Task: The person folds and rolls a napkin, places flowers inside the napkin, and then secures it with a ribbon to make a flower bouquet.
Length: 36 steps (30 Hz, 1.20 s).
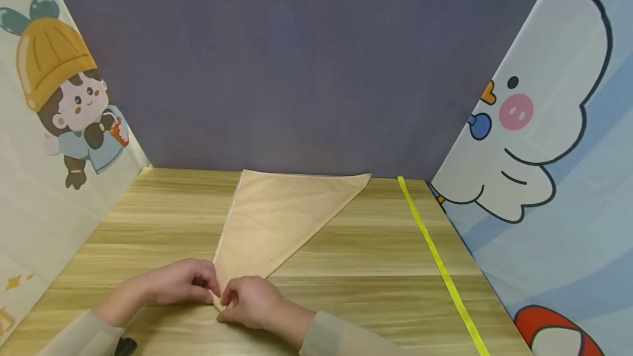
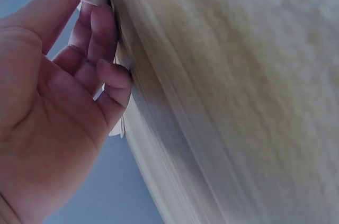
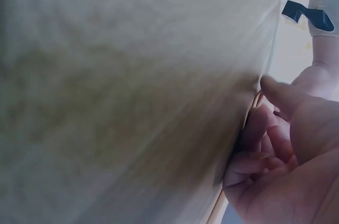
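Observation:
A beige cloth, folded into a triangle, lies flat on the wooden table with its narrow corner towards the person. At that near corner my left hand pinches the edge between thumb and fingers. Close beside it on the right, my right hand pinches the same tip, where a small piece looks turned over. In the left wrist view, the left hand has its outer fingers curled low at the tabletop. The right wrist view has the right hand's thumb and forefinger together on a thin fold.
A yellow strip runs down the right side of the wooden table. A dark grey panel stands along the back edge, with cartoon-printed walls at both sides. Something black shows beside the left sleeve.

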Motion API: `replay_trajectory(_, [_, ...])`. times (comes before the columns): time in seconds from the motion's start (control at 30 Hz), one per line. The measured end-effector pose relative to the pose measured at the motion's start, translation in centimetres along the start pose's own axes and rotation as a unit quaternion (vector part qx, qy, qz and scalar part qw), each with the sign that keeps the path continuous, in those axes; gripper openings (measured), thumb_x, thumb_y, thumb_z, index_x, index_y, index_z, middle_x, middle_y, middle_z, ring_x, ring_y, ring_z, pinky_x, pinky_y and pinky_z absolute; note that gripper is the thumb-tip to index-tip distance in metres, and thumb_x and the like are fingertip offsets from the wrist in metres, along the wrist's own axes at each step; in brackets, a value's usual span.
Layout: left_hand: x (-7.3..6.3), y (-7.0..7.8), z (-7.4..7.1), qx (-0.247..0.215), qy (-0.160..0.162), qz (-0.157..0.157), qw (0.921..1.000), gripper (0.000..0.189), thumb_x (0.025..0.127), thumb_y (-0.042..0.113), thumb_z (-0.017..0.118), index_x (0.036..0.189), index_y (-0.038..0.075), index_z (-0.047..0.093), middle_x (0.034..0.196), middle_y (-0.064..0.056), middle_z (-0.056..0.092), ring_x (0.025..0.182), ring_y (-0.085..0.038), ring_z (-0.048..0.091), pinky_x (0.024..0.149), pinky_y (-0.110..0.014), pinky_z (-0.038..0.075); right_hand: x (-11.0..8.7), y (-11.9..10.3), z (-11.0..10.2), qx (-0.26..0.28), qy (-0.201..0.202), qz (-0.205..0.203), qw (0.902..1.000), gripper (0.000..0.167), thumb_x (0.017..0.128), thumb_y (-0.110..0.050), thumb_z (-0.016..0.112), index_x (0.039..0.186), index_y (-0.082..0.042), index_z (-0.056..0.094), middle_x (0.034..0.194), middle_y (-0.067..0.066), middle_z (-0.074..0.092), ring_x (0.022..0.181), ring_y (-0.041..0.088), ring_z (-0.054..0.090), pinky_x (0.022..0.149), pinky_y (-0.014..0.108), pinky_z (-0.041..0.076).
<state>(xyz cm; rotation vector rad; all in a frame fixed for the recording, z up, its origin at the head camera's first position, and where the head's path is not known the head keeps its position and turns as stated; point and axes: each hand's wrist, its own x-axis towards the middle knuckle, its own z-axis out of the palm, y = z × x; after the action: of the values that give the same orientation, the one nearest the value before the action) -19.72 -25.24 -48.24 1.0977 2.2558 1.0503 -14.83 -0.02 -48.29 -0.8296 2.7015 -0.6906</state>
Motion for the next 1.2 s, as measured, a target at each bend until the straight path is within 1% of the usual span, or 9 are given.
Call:
replay_trajectory(0.17, [0.4, -0.2, -0.1, 0.034, 0.006, 0.016, 0.9993, 0.009, 0.103, 0.029, 0.075, 0.102, 0.026, 0.084, 0.100, 0.016, 0.072, 0.094, 0.005, 0.061, 0.081, -0.022, 0.051, 0.0, 0.0, 0.1, -0.013, 0.023, -0.005, 0.9996, 0.008, 0.099, -0.035, 0.080, 0.094, -0.029, 0.079, 0.076, -0.024, 0.066, 0.068, -0.010, 0.051, 0.064, 0.011, 0.041])
replay_trajectory(0.3, [0.8, -0.1, 0.0, 0.034, 0.011, -0.005, 0.9993, 0.010, 0.105, 0.026, 0.074, 0.100, 0.024, 0.083, 0.099, 0.017, 0.074, 0.094, 0.005, 0.062, 0.082, -0.023, 0.052, 0.0, -0.1, 0.2, -0.013, 0.028, 0.005, 0.9995, 0.013, 0.103, -0.033, 0.073, 0.096, -0.027, 0.081, 0.078, -0.023, 0.069, 0.070, -0.009, 0.054, 0.066, 0.012, 0.044])
replay_trajectory(0.47, [1.1, 0.5, 0.2, 0.003, 0.025, -0.042, 0.9988, 0.008, 0.104, 0.023, 0.076, 0.098, 0.019, 0.079, 0.093, 0.015, 0.074, 0.087, 0.005, 0.061, 0.077, -0.022, 0.052, 0.0, -0.4, 0.1, -0.022, 0.028, 0.027, 0.9990, 0.018, 0.105, -0.034, 0.067, 0.096, -0.027, 0.082, 0.084, -0.020, 0.073, 0.077, -0.007, 0.061, 0.070, 0.015, 0.050])
replay_trajectory(0.6, [1.3, 0.8, 0.5, -0.020, 0.034, -0.048, 0.9981, 0.007, 0.102, 0.019, 0.078, 0.096, 0.017, 0.075, 0.087, 0.010, 0.071, 0.081, 0.002, 0.060, 0.072, -0.022, 0.050, -0.1, -0.5, 0.0, -0.028, 0.028, 0.041, 0.9984, 0.018, 0.104, -0.036, 0.068, 0.094, -0.026, 0.080, 0.082, -0.019, 0.072, 0.073, -0.005, 0.059, 0.066, 0.017, 0.048])
replay_trajectory(0.83, [1.2, 0.6, 0.6, 0.016, 0.063, -0.049, 0.9966, 0.005, 0.100, 0.023, 0.082, 0.095, 0.022, 0.079, 0.096, 0.015, 0.069, 0.088, 0.005, 0.060, 0.078, -0.022, 0.052, 0.1, -0.1, -0.1, -0.017, 0.029, 0.047, 0.9983, 0.016, 0.102, -0.036, 0.073, 0.090, -0.025, 0.076, 0.075, -0.018, 0.066, 0.065, -0.003, 0.052, 0.062, 0.016, 0.042])
replay_trajectory(0.9, [1.2, 0.4, 0.6, 0.008, 0.066, -0.046, 0.9968, 0.005, 0.099, 0.022, 0.082, 0.096, 0.021, 0.079, 0.096, 0.013, 0.069, 0.087, 0.004, 0.060, 0.075, -0.022, 0.052, 0.0, 0.0, -0.1, -0.007, 0.027, 0.047, 0.9985, 0.016, 0.102, -0.036, 0.074, 0.091, -0.025, 0.074, 0.073, -0.018, 0.064, 0.064, -0.002, 0.051, 0.060, 0.016, 0.041])
replay_trajectory(1.0, [1.2, 0.1, 0.7, -0.003, 0.069, -0.031, 0.9971, 0.006, 0.098, 0.017, 0.083, 0.097, 0.019, 0.078, 0.094, 0.010, 0.068, 0.084, 0.002, 0.060, 0.071, -0.022, 0.052, -0.1, 0.2, -0.1, 0.004, 0.030, 0.035, 0.9989, 0.012, 0.102, -0.033, 0.077, 0.098, -0.025, 0.069, 0.075, -0.017, 0.063, 0.063, -0.002, 0.050, 0.060, 0.017, 0.041])
replay_trajectory(1.1, [1.2, -0.1, 0.6, -0.003, 0.070, -0.001, 0.9975, 0.007, 0.096, 0.009, 0.083, 0.097, 0.014, 0.079, 0.094, 0.005, 0.069, 0.085, 0.002, 0.060, 0.071, -0.023, 0.054, -0.2, 0.4, 0.0, -0.004, 0.036, 0.008, 0.9993, 0.012, 0.102, -0.028, 0.078, 0.102, -0.026, 0.066, 0.074, -0.017, 0.061, 0.062, -0.003, 0.049, 0.058, 0.016, 0.039])
replay_trajectory(1.2, [1.2, -0.2, 0.6, 0.018, 0.070, 0.026, 0.9970, 0.009, 0.095, 0.007, 0.084, 0.096, 0.016, 0.082, 0.094, 0.005, 0.071, 0.088, 0.004, 0.061, 0.073, -0.022, 0.055, -0.3, 0.4, 0.1, -0.018, 0.043, -0.016, 0.9988, 0.008, 0.101, -0.024, 0.077, 0.101, -0.026, 0.069, 0.073, -0.018, 0.061, 0.062, -0.005, 0.048, 0.059, 0.013, 0.038])
